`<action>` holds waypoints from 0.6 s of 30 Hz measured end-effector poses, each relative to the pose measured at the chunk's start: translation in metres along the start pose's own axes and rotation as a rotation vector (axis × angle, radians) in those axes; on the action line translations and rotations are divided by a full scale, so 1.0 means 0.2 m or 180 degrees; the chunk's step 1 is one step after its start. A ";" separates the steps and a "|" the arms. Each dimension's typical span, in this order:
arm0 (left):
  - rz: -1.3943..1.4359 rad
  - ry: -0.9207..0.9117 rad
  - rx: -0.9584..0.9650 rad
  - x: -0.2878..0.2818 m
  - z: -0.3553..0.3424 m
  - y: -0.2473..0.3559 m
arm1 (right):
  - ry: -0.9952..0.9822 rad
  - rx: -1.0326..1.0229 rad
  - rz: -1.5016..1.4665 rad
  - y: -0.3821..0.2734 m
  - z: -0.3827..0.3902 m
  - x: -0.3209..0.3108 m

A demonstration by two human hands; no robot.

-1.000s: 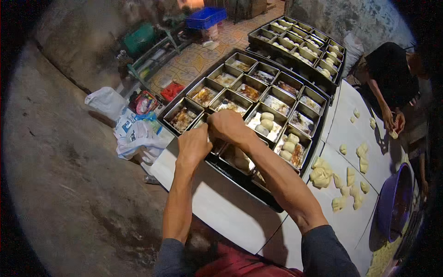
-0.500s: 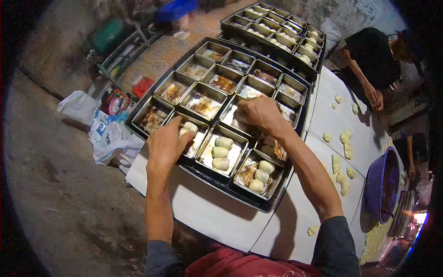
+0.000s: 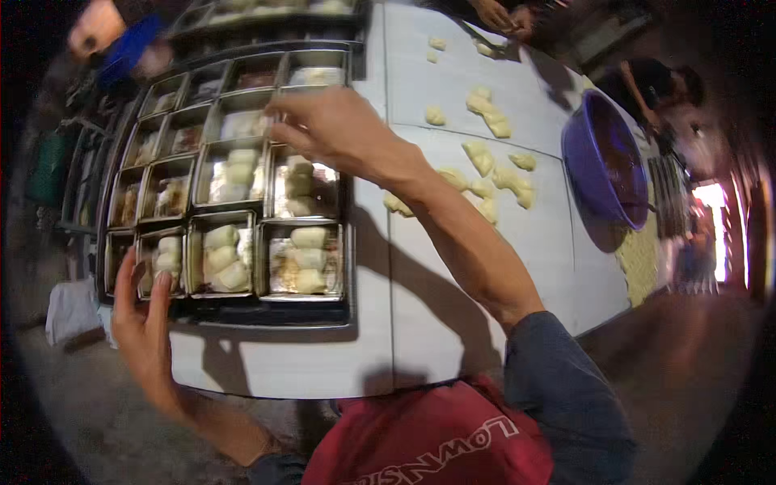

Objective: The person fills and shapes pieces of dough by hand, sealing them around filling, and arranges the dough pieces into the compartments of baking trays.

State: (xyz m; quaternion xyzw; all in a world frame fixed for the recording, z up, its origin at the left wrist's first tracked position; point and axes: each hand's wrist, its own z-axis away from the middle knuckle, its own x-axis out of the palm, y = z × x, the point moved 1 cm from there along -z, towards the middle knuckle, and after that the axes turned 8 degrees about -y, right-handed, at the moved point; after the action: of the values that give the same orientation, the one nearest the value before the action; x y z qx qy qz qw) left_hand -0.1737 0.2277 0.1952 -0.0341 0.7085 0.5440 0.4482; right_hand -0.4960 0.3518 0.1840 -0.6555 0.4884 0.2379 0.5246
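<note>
A large dark tray [image 3: 323, 317] holds rows of square metal tins. Pale dough rolls [image 3: 225, 259] lie in stacks in the near tins. At the tray's near left corner is my left hand [image 3: 144, 323], its thumb and fingers spread at the edge of a tin [image 3: 147, 288] with dough in it. My right hand [image 3: 335, 129] hangs over the tins at the tray's right side, above a tin with darker-looking, shaded dough rolls [image 3: 300, 190]. Motion blurs its fingertips, and whether they hold anything does not show. Farther tins [image 3: 172, 194] show a brownish, greasy inside without dough.
Loose dough pieces [image 3: 485, 113] are scattered over the white table [image 3: 453, 307] to the right. A purple basin [image 3: 584, 162] stands at its right edge. Another tray [image 3: 267, 32] of tins lies behind. Co-workers' hands [image 3: 501, 14] are at the far side; a white bag [image 3: 71, 311] sits at left.
My view has swung right, so the tray appears farther left. Two tins in the second row now show dough rolls. My right hand has lifted out of a tin.
</note>
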 end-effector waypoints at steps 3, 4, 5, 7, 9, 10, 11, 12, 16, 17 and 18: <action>0.0119 0.0151 -0.0058 0.00 0.17 0.08 | 0.0508 0.1112 -0.0826 0.14 0.44 -0.33; 0.0337 0.0064 0.0037 0.05 0.21 0.10 | 0.0671 0.1814 -0.1246 0.23 0.66 -0.43; 0.0492 -0.0188 0.0214 0.07 0.25 0.08 | 0.1000 0.2215 -0.1045 0.33 0.89 -0.51; 0.1034 -0.0462 0.0230 0.20 0.37 0.17 | 0.1314 0.3090 -0.0770 0.45 1.30 -0.58; 0.1784 -0.0804 0.0492 0.37 0.51 0.31 | 0.0415 0.3703 -0.0319 0.45 1.53 -0.56; 0.2015 -0.1145 0.0462 0.51 0.54 0.41 | 0.0448 0.3650 -0.0441 0.44 1.63 -0.52; 0.2187 -0.1421 0.0414 0.61 0.58 0.52 | 0.0460 0.3531 -0.0624 0.45 1.67 -0.45; 0.1943 -0.1882 0.0520 0.72 0.58 0.63 | 0.0639 0.3338 -0.0268 0.49 1.70 -0.36; 0.0944 -0.2085 0.1248 1.35 0.51 0.88 | 0.0854 0.2915 0.0186 0.49 1.62 -0.20; 0.0849 -0.1824 0.1399 1.51 0.50 0.90 | 0.1002 0.2701 0.0161 0.51 1.64 -0.19; 0.0701 -0.1748 0.1340 1.64 0.47 0.91 | 0.1018 0.2661 0.0084 0.52 1.63 -0.18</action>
State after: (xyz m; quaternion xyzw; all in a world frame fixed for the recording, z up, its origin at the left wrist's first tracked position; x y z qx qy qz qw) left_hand -0.4106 0.5214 0.1098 0.2829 0.6576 0.4201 0.5578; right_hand -0.5385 0.6678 0.0566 -0.4095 0.6259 -0.0776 0.6592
